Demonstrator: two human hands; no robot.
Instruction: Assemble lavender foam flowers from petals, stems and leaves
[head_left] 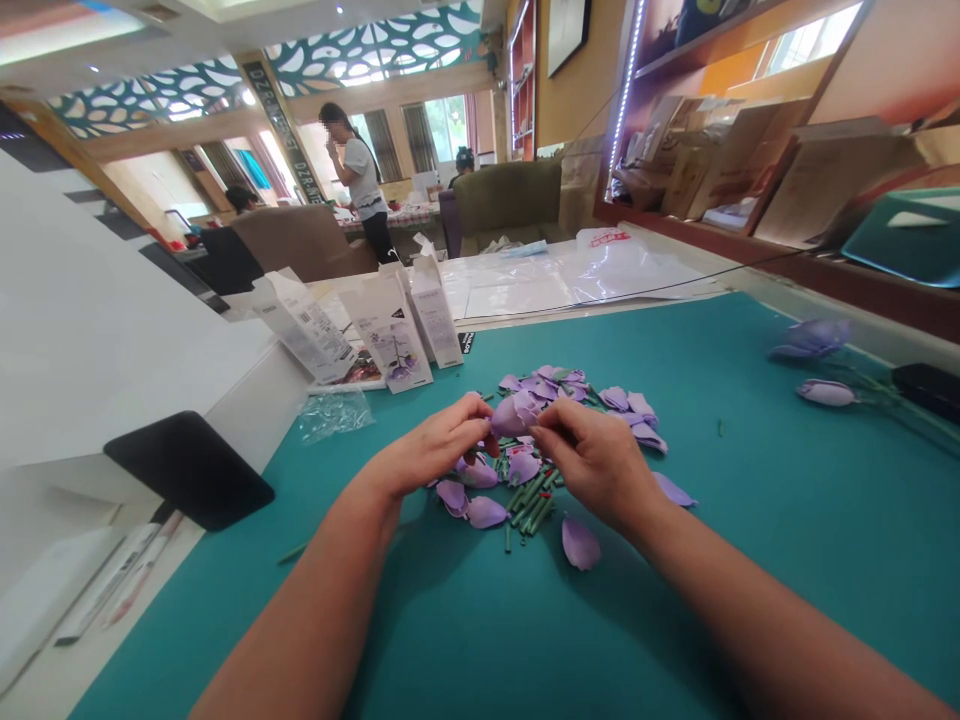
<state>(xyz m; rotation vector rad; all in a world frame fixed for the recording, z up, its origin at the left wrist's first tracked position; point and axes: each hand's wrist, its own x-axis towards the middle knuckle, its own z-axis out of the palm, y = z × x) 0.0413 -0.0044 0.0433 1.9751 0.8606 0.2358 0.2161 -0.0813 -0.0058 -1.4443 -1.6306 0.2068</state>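
My left hand (442, 445) and my right hand (592, 455) meet over the teal mat (750, 520). Both pinch a purple flower bud (514, 414) made of petals, held between the fingertips just above the table. Under and around the hands lies a heap of loose purple petals (577, 390), and short green stem pieces (532, 500) are scattered below. A single petal (580, 544) lies nearer me, beside the right wrist.
White cartons (390, 330) stand at the mat's far left edge, with a crumpled clear bag (334, 412) beside them. A black pad (191, 468) lies left. Finished purple flowers (821, 365) lie at the right. Plastic sheets (570, 275) lie beyond. A person (360, 180) stands far back.
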